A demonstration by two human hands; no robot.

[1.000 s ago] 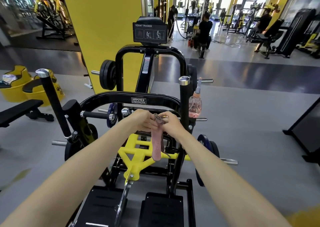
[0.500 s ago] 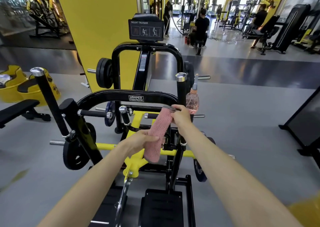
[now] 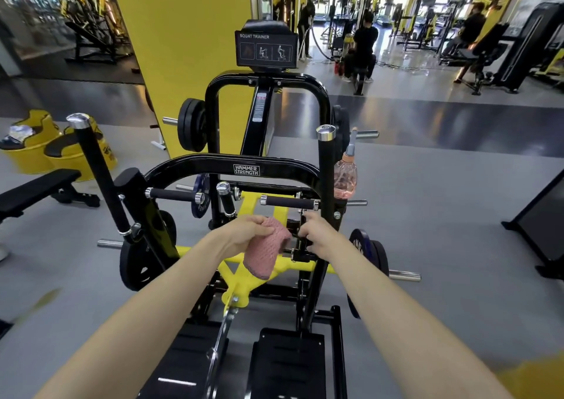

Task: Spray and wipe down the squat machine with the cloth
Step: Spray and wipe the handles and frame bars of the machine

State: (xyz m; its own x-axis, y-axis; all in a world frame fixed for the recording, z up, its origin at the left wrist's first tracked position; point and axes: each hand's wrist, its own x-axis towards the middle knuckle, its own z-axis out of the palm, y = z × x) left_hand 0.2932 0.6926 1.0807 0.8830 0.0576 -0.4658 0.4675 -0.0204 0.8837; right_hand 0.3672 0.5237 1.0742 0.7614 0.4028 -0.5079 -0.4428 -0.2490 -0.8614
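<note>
- Head view: your left hand [image 3: 246, 231] curls round the top of the pink cloth [image 3: 265, 253], and the loose end hangs in front of the yellow lever arm [image 3: 236, 289] of the squat machine [image 3: 244, 170].
- Your right hand [image 3: 317, 237] is at a black bracket beside the right upright [image 3: 326, 170]. Its fingers bend inward, but I cannot tell whether they hold anything.
- The spray bottle [image 3: 345, 176] hangs on that upright, just above your right hand.
- Fold the cloth into a flat pad first, or the tail will likely snag.
- Mind the foam handle [image 3: 288, 204] and the weight plate [image 3: 370, 247] nearby; the floor on both sides gives room.
</note>
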